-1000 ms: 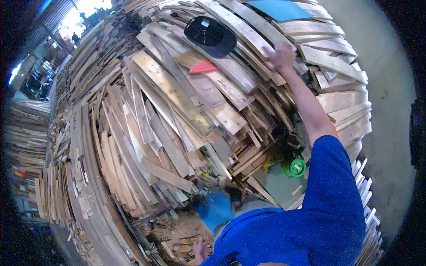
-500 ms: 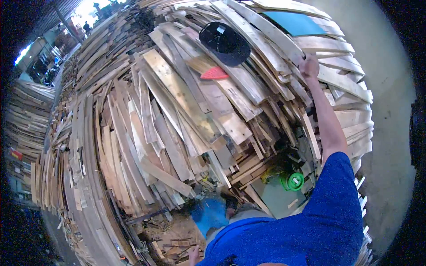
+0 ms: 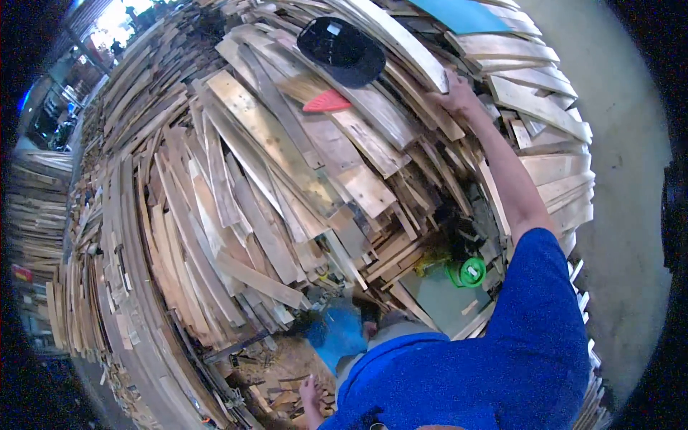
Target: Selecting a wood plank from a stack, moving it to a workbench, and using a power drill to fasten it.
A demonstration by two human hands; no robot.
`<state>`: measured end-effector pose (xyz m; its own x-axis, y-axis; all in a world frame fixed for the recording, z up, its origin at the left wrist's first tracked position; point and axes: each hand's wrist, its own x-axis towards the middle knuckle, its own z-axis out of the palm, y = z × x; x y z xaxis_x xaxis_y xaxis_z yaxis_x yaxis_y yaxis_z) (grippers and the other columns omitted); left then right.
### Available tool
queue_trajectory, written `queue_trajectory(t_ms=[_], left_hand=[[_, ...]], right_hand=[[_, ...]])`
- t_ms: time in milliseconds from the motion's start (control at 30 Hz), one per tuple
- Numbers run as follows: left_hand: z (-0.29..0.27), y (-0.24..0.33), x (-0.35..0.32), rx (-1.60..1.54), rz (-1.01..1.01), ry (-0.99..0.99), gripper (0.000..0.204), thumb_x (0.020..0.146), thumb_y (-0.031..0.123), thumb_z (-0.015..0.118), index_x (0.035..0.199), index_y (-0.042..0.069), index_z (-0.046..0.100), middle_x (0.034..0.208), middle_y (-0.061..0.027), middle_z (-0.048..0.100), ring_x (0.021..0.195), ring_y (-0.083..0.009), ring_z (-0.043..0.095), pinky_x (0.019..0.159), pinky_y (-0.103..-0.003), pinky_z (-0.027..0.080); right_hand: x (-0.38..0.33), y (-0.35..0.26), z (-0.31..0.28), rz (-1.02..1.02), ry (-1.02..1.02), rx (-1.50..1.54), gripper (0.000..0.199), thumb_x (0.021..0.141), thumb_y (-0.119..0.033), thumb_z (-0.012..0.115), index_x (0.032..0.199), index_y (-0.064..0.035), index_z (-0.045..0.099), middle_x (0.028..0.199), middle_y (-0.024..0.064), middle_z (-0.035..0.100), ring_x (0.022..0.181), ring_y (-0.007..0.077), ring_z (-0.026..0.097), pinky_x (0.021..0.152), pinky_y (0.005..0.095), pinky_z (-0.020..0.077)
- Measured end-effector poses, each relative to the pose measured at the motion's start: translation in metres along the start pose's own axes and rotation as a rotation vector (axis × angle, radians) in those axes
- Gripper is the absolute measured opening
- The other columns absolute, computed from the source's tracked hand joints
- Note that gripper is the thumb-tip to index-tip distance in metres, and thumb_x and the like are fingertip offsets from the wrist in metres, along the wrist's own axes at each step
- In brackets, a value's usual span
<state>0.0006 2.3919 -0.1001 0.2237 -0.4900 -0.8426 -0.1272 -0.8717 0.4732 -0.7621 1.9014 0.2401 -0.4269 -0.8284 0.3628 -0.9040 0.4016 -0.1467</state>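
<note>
My right arm reaches out over the stacked lumber. The right hand (image 3: 459,99) is closed at the near end of a long pale wooden board (image 3: 412,46), on top of the pile's right part. Down by my body, my left hand (image 3: 309,393) hangs over scattered wood scraps (image 3: 283,390); its fingers look loosely apart and nothing shows in it. Left of the held board lie a dark cap (image 3: 340,51) and a red fan-shaped piece (image 3: 327,101), with what look like brush bristles beside it.
Uneven board ends (image 3: 373,197) jut toward me. A green round object (image 3: 470,272) rests near a grey-green flat surface (image 3: 444,297). A blue sheet (image 3: 466,16) lies on the far right boards. Concrete floor (image 3: 609,143) runs along the right; more wood stacks (image 3: 39,215) stand left.
My right hand has moved left with the board's near end, which has swung left toward the cap. The view has shifted slightly. My left hand has risen a little.
</note>
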Motion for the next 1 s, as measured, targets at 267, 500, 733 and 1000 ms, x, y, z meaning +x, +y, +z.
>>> queue_trajectory(t_ms=[267,500,733,1000], left_hand=[[0.005,-0.077,0.006,-0.05,-0.121,0.031,0.061,0.085,0.051,0.073,0.111,-0.003,0.064,0.091,-0.0134,0.067,0.07,-0.0194,0.063,0.056,-0.034,0.052],[0.015,-0.076,-0.019,0.03,-0.191,0.05,0.065,0.084,0.051,0.073,0.123,0.002,0.058,0.097,-0.0089,0.063,0.079,-0.0219,0.062,0.062,-0.037,0.053],[0.002,-0.058,-0.007,-0.164,-0.076,0.002,0.051,0.09,0.047,0.069,0.118,0.006,0.06,0.096,-0.008,0.062,0.078,-0.0222,0.063,0.054,-0.037,0.052],[0.011,-0.083,-0.033,-0.211,-0.055,0.071,0.051,0.091,0.044,0.069,0.123,0.007,0.055,0.097,-0.0059,0.06,0.072,-0.0205,0.059,0.051,-0.034,0.047]], right_hand=[[0.041,0.057,0.008,-0.073,-0.258,0.031,0.105,0.072,-0.062,0.075,0.152,-0.0074,0.035,0.144,0.0241,0.048,0.128,0.0368,0.052,0.102,0.0434,0.0465],[0.038,0.052,-0.024,-0.035,-0.215,0.434,0.082,0.083,-0.069,0.063,0.139,-0.0087,0.055,0.138,0.0135,0.058,0.121,0.0268,0.058,0.09,0.0409,0.05],[-0.037,0.02,-0.038,-0.168,0.553,0.302,0.055,0.09,-0.052,0.063,0.106,0.0008,0.067,0.094,0.0219,0.068,0.088,0.0374,0.064,0.085,0.0422,0.0502],[-0.467,0.036,0.102,-0.271,-0.742,0.561,0.048,0.089,-0.045,0.061,0.104,-0.0003,0.062,0.099,0.0209,0.064,0.091,0.034,0.062,0.082,0.0457,0.0494]])
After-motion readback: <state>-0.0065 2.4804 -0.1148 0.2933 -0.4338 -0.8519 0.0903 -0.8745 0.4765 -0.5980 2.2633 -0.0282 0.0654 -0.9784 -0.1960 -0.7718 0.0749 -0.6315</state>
